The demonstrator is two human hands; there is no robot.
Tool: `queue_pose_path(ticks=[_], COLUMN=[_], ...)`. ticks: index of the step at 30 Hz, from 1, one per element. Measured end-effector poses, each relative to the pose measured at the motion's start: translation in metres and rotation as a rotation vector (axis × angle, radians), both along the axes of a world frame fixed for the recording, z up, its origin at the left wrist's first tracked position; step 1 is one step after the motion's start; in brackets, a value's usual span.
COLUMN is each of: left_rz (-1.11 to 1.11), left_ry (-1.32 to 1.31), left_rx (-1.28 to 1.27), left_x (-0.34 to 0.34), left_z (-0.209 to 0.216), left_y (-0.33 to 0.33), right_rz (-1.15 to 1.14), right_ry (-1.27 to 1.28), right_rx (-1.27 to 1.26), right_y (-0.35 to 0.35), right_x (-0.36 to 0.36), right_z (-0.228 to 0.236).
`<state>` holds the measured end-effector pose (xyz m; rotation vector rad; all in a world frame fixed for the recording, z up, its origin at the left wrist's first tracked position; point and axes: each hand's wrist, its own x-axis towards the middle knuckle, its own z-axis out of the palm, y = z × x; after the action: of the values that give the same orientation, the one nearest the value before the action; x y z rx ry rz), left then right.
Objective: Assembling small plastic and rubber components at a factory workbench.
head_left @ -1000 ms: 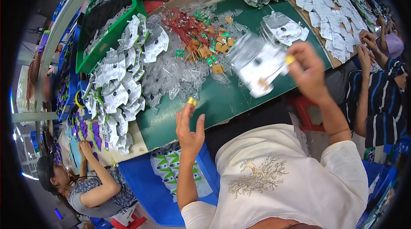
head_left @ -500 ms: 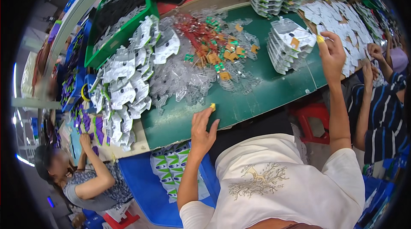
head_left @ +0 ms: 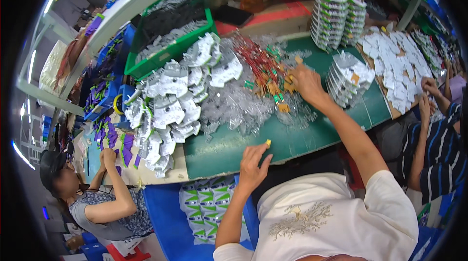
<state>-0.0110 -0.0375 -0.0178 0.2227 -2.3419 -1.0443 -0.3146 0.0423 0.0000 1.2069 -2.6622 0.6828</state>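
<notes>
My left hand [head_left: 254, 166] rests near the front edge of the green tabletop [head_left: 229, 151]. Its index finger, with a yellow tip cover [head_left: 268, 142], is stretched out, and its thumb stands apart; it holds nothing. At the right side of a pile of small orange and green parts [head_left: 273, 88] with red wires [head_left: 251, 56] is my right hand [head_left: 309, 85]. Its fingers are spread at the orange pieces, with no part visibly held. Close by on the right leans a stack of white and clear plastic housings [head_left: 341, 80]. Clear plastic pieces [head_left: 234, 110] lie heaped left of the wired parts.
White-and-green housings [head_left: 170, 100] are piled at left beside a green crate [head_left: 170, 61]. A tall housing stack [head_left: 336, 19] stands at the back. White pieces [head_left: 395, 66] cover a board at right. Co-workers sit on both sides; a blue bin [head_left: 168, 217] is below the table.
My right hand has moved left from the short housing stack to the wired parts. My left hand keeps its pose near the front edge. The whole view has shifted.
</notes>
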Motion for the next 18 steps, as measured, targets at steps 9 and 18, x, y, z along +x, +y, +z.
queue_pose_path(ticks=[9,18], left_rz=[-0.014,0.062], left_ry=[0.044,0.124], left_rx=[0.023,0.731], left_x=[0.004,-0.005], left_z=[-0.004,0.017], left_y=[0.001,-0.006], right_rz=[0.151,0.394], right_ry=[-0.690,-0.769], right_rx=[-0.650,-0.476], right_y=[0.020,0.047], right_x=[0.028,0.099], right_z=[0.048,0.082])
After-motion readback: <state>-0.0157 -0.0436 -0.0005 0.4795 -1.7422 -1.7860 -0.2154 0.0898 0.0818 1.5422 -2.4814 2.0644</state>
